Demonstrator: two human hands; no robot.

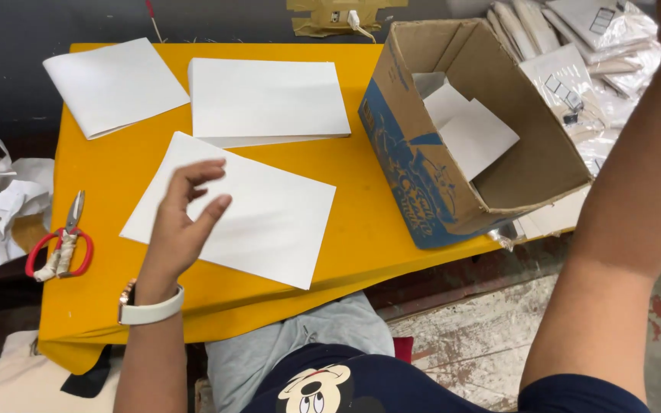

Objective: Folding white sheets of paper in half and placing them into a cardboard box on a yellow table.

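Worktop [116, 298], yellow, carries cardboard box [474, 130] at its right edge. White sheet [246, 214] lies mid-worktop, long axis running from far-left to near-right. Left hand [181, 222] hovers over the sheet's left end, fingers spread, gripping nothing; it is the nearer hand. Right hand is cut off at the top-right corner; grip cannot be told. Red-handled scissors [61, 248] rest at the left edge.
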